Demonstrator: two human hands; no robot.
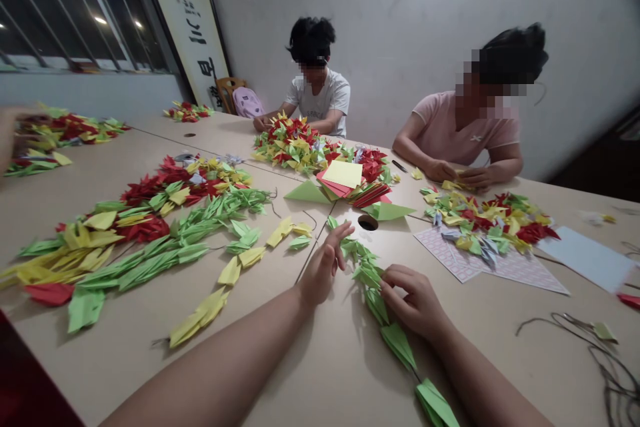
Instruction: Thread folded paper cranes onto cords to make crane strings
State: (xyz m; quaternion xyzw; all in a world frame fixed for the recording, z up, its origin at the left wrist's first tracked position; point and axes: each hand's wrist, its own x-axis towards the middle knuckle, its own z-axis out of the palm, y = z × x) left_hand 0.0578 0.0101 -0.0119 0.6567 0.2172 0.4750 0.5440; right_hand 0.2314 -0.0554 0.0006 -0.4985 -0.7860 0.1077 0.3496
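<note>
A string of green folded paper pieces (376, 307) runs down the table between my two arms, a dark cord showing near its lower end. My left hand (327, 263) is beside its top end, fingers apart and holding nothing that I can make out. On the right, my right hand (413, 297) has its thumb and fingers closed at the edge of the green string. Left of my left arm lies a shorter line of yellow folded pieces (203, 315), next to bundles of green strings (165, 247).
Heaps of red, yellow and green folded paper (295, 147) cover parts of the table. Square paper sheets (343, 174) sit near a round hole (368, 222). Loose cord (590, 340) lies at the right. Two people sit across; another person's hand shows at far left.
</note>
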